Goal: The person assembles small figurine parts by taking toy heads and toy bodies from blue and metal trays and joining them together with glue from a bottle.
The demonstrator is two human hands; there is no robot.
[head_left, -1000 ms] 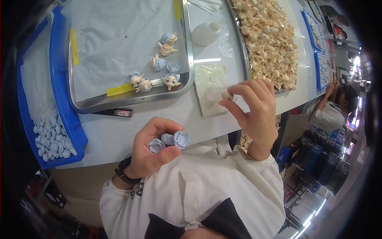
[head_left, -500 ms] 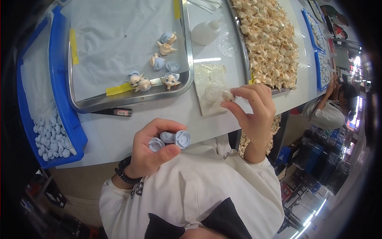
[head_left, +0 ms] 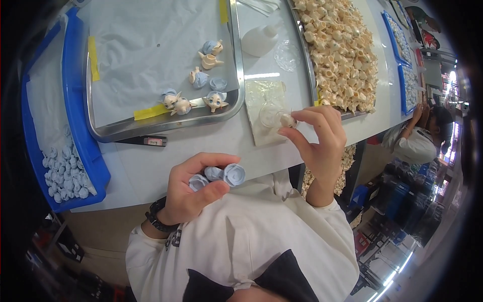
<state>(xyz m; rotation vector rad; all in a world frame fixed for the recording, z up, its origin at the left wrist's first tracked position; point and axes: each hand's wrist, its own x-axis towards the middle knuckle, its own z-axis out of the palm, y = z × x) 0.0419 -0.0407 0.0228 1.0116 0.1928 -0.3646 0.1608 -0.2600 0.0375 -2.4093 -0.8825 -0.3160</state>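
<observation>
Your left hand (head_left: 193,194) is closed around three blue caps (head_left: 217,176), held over the table's (head_left: 211,146) near edge. Your right hand (head_left: 319,143) pinches a small cream head (head_left: 287,120) between thumb and fingertips, just above a clear cup (head_left: 269,115) on a plastic sheet (head_left: 264,98), beside the steel tray (head_left: 166,123).

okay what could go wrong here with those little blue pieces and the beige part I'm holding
The left hand pinches three small blue pieces at once, past the table edge, so one could slip and fall to the floor. The right hand holds a small beige piece by the fingertips just above a small clear dish; a nudge might tip the dish or drop the piece.
</observation>
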